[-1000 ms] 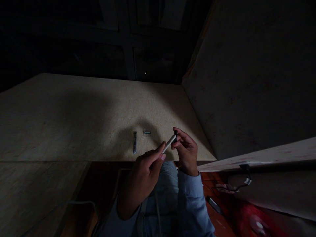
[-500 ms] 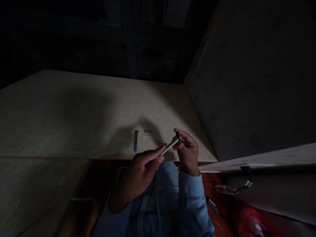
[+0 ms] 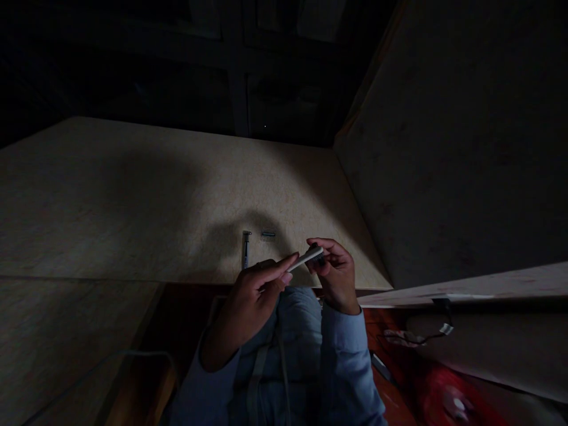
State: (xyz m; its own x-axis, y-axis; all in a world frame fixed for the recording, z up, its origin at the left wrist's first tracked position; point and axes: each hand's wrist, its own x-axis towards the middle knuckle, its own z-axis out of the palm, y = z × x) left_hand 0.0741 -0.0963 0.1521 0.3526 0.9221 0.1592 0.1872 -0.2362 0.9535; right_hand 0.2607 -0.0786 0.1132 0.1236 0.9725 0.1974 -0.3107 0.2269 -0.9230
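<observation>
Over the table's front edge, my left hand (image 3: pixel 255 296) pinches a slim white stick-like piece (image 3: pixel 304 259) between thumb and fingers. Its far end reaches up and right to my right hand (image 3: pixel 336 269), whose fingers close around a small black piece (image 3: pixel 318 259). The white tip lies over the black piece; whether they are joined I cannot tell in the dim light. Beyond my left hand, a slender dark tool with a short crosswise head (image 3: pixel 246 248) lies on the table, its lower end hidden by the hand. Beside it is a small clear packet with a dark rod (image 3: pixel 268 234).
The pale table (image 3: pixel 177 189) meets a wall (image 3: pixel 444 148) on the right. Dark window panes stand behind it. A cable (image 3: pixel 146 353) crosses the lower left. On the reddish floor at right are a red object (image 3: pixel 448 393) and a black cord (image 3: pixel 450 316).
The white piece has tilted flatter and its tip now lies across the black piece. My right fingers have shifted around the black piece. My left hand now covers the slender tool's lower end.
</observation>
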